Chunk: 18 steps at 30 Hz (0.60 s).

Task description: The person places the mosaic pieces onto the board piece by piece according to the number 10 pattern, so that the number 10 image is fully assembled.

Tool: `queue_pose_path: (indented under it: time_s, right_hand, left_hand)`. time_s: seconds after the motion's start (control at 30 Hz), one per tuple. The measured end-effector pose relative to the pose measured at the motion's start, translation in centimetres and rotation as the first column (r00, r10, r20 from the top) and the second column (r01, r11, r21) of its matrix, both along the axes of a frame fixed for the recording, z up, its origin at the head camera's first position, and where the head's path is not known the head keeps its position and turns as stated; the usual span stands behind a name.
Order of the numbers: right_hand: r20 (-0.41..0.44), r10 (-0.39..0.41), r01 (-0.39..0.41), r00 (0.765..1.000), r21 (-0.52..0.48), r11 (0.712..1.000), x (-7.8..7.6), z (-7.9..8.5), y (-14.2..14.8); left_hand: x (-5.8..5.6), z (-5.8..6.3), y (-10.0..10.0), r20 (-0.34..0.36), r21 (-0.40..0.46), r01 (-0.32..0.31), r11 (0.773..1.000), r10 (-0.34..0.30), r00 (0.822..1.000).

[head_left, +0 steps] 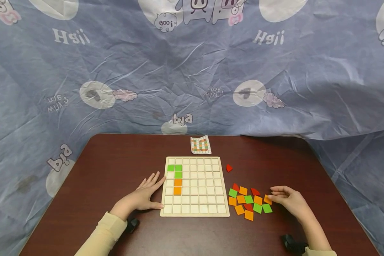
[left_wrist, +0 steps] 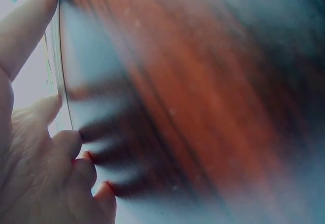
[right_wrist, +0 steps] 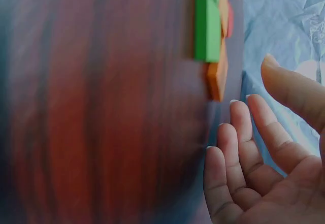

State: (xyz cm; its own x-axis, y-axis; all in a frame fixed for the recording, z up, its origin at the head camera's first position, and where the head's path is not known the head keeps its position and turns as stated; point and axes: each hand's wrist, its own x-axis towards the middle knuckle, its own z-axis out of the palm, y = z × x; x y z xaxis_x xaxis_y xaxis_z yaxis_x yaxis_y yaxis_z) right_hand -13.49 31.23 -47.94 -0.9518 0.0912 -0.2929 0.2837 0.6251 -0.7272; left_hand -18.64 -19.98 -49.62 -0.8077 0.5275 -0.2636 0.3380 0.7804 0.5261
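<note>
A pale wooden grid board [head_left: 200, 216] lies on the table with three green tiles [head_left: 178, 168] and two orange tiles [head_left: 177, 186] set in its left columns. My left hand [head_left: 144, 195] has its fingers spread, thumb and fingertips at the board's left edge; the left wrist view shows that edge beside the hand [left_wrist: 45, 158]. Right of the board lies a loose group of square tiles, green, orange and red. At its right end my right hand [head_left: 289, 201] hovers near an orange tile [head_left: 267, 199]. In the right wrist view thumb and fingers [right_wrist: 241, 155] are apart with nothing between them.
A creased pattern sheet [head_left: 201, 145] with a coloured grid lies behind the board. One red piece [head_left: 229, 168] sits apart from the group, near the board's upper right. A blue printed cloth [head_left: 192, 71] hangs behind the dark wooden table [head_left: 131, 153].
</note>
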Motion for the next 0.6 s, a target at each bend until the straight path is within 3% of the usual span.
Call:
queue_pose_path:
  time_s: [0.6]
  right_hand:
    - [-0.046, 0.034, -0.025, 0.998, 0.175, 0.984, 0.0, -1.5, 0.1]
  left_hand:
    - [0.0, -0.2, -0.1, -0.035, -0.022, 0.001, 1.000, -0.002, 0.999]
